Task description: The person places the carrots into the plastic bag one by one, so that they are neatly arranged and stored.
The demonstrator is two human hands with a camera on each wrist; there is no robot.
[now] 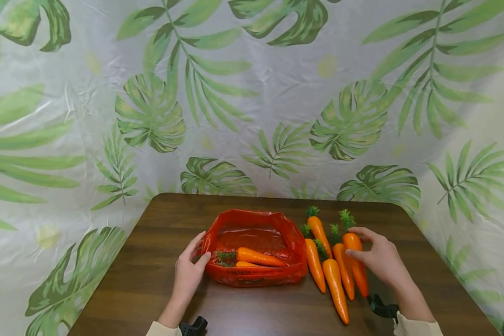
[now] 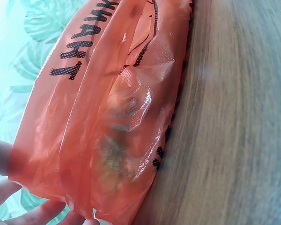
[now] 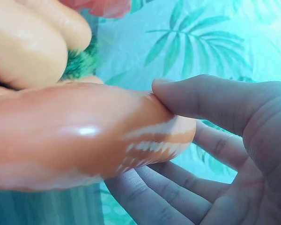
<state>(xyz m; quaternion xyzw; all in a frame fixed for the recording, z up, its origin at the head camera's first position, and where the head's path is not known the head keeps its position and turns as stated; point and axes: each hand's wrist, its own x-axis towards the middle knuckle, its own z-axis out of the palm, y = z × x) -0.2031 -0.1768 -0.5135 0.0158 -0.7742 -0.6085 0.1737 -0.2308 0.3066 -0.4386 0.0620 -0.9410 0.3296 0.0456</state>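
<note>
A red plastic bag (image 1: 256, 276) lies with its mouth spread wide on the table. Two carrots, one of them this upper carrot (image 1: 258, 256), are inside it. My left hand (image 1: 189, 268) pinches the bag's left rim between thumb and fingers; the left wrist view shows the bag's printed side (image 2: 79, 108) close up. To the right, my right hand (image 1: 382, 256) grips the rightmost carrot (image 1: 358, 270) near its leafy top. In the right wrist view the thumb lies on one side of that carrot (image 3: 84, 133) and fingers on the other.
Several more carrots with green tops lie between the bag and my right hand, among them a front carrot (image 1: 336, 289) and a back carrot (image 1: 318, 229). The brown wooden table (image 1: 159, 242) ends at a leaf-patterned curtain (image 1: 277, 93).
</note>
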